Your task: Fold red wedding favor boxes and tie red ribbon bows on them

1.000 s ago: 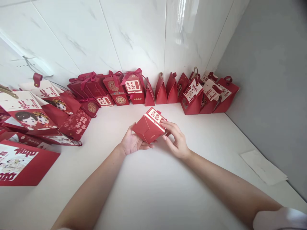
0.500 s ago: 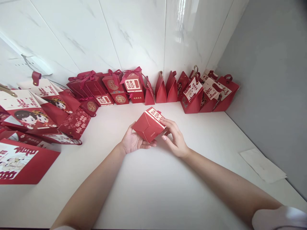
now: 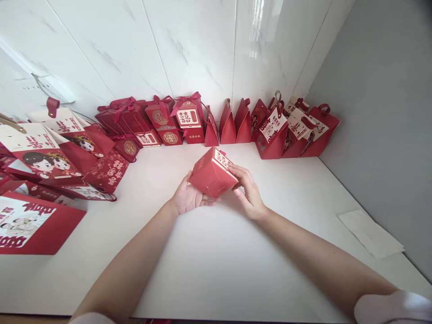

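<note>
A small red gift box [image 3: 214,175] is held tilted between my two hands above the white table [image 3: 202,261]. A white label with red characters shows on its upper right face. My left hand [image 3: 189,195] supports the box from below and the left, palm up, thumb against its side. My right hand [image 3: 249,191] grips it from the right, fingers at the label's edge and thumb lower down. The box hides part of the left fingers.
Ribbon-tied red boxes [image 3: 162,121] and peaked red boxes [image 3: 243,123] line the tiled wall. Handled gift boxes stand at the back right [image 3: 297,135] and crowd the left side [image 3: 43,157]. White paper [image 3: 371,234] lies at right, by the grey wall [image 3: 378,112].
The box has been turned between my hands, so another red side now shows at its left. Both hands keep hold of it. The view has shifted slightly.
</note>
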`<state>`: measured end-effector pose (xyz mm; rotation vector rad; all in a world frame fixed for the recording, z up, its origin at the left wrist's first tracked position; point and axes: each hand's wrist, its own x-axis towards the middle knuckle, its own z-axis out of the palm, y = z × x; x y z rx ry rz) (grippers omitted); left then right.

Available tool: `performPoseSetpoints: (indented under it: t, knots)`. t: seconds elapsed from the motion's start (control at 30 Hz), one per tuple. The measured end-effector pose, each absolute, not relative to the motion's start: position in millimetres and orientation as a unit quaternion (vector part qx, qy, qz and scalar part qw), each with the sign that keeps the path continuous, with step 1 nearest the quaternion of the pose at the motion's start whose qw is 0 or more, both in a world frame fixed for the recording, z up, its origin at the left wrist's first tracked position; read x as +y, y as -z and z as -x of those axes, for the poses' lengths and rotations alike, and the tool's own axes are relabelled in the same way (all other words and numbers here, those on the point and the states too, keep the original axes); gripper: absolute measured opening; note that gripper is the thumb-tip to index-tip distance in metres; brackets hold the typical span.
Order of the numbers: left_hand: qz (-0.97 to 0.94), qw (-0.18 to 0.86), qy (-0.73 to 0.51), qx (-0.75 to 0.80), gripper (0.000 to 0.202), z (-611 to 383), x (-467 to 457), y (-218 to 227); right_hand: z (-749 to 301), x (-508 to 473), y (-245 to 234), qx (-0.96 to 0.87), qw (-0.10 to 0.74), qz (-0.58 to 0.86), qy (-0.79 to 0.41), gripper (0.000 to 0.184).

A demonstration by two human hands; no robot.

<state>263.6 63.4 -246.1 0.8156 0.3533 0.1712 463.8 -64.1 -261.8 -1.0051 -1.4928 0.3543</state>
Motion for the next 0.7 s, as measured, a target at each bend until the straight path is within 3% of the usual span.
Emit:
performPoseSetpoints:
  t: [0.13, 0.3, 0.7]
  knots:
    - [-0.456, 0.837, -0.25, 0.172, 0.065, -269.4, 54.0, 247.8, -465.5, -62.1, 264.3, -0.636, 0.592, 0.464, -0.171, 0.047]
    - [-0.492, 0.788, -0.316, 0.194, 0.056, -273.0, 52.5, 250.7, -464.0, -59.5, 268.6, -0.599, 0.59, 0.467, -0.275, 0.05]
    - [-0.527, 0.773, -0.301, 0.182, 0.069, -276.4, 49.8, 253.4, -465.4, -52.6, 273.7, -0.506, 0.627, 0.47, -0.36, 0.051]
